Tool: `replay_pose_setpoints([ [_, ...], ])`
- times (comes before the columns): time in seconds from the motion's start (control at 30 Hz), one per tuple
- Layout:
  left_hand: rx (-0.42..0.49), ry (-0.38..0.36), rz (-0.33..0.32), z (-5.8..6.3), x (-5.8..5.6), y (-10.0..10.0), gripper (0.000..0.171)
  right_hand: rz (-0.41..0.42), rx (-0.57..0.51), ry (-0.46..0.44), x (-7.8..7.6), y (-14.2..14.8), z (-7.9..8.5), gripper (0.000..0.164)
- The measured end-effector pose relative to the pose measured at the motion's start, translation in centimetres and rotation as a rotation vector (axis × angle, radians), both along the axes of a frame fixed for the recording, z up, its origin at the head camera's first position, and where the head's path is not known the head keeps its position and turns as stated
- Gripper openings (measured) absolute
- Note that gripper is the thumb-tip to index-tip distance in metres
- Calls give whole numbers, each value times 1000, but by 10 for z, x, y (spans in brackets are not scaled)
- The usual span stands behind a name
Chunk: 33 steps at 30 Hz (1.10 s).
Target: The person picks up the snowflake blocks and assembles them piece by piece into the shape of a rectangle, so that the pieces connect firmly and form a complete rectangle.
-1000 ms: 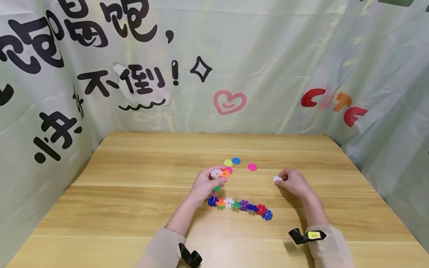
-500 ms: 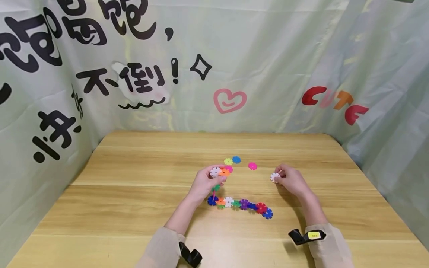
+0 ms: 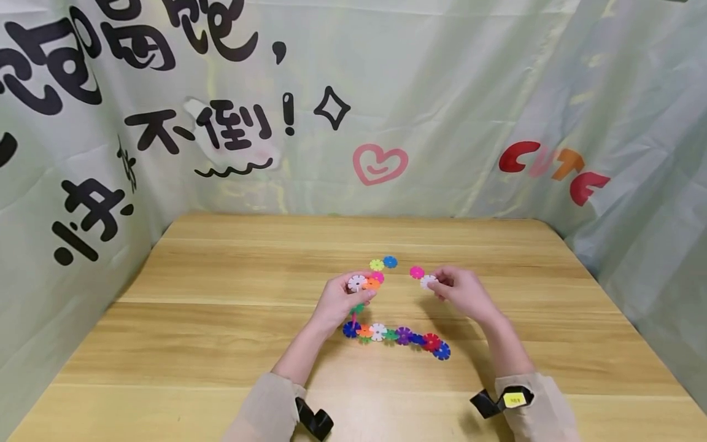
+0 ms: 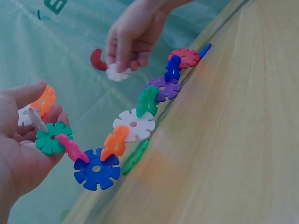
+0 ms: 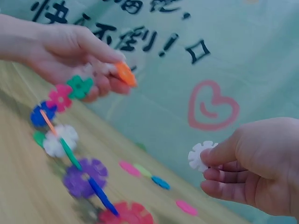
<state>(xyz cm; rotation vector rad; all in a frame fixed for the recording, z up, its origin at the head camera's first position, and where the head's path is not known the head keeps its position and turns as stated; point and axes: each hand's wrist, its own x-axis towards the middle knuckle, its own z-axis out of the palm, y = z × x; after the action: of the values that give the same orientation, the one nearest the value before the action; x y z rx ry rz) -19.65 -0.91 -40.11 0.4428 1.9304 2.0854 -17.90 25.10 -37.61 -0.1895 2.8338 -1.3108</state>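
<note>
My left hand (image 3: 339,304) holds one end of a chain of interlocked plastic snowflake discs, with an orange disc (image 5: 125,73) at its fingertips. From that hand the chain runs down through a green disc (image 4: 54,138) and a pink one to a dark blue disc (image 4: 96,169). It continues rightward past a purple disc (image 3: 404,336) and a red disc (image 3: 431,342) to a blue one at the far end. Between thumb and fingers, my right hand (image 3: 464,293) pinches a loose white snowflake disc (image 5: 202,156), apart from the chain.
Loose discs lie on the wooden table (image 3: 221,344) beyond the hands: a yellow disc (image 3: 377,264), a blue disc (image 3: 390,262) and pink ones, including a pink disc (image 3: 417,272) near my right hand. A printed curtain (image 3: 442,92) stands behind the table.
My right hand has moved left with the white disc, toward the left hand, and now is beside the loose pink disc. The left hand and chain stay nearly in place.
</note>
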Motion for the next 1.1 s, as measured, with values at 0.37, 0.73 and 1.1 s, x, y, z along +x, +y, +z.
replay_pose_setpoints([
  [0.37, -1, 8, -19, 1, 2, 1, 39, 100, -171, 0, 8, -40, 7, 10],
  [0.73, 9, 75, -73, 2, 3, 2, 38, 93, -193, 81, 12, -58, 2, 10],
  [1.1, 21, 127, -122, 2, 3, 2, 39, 167, -72, 235, 15, -62, -3, 9],
])
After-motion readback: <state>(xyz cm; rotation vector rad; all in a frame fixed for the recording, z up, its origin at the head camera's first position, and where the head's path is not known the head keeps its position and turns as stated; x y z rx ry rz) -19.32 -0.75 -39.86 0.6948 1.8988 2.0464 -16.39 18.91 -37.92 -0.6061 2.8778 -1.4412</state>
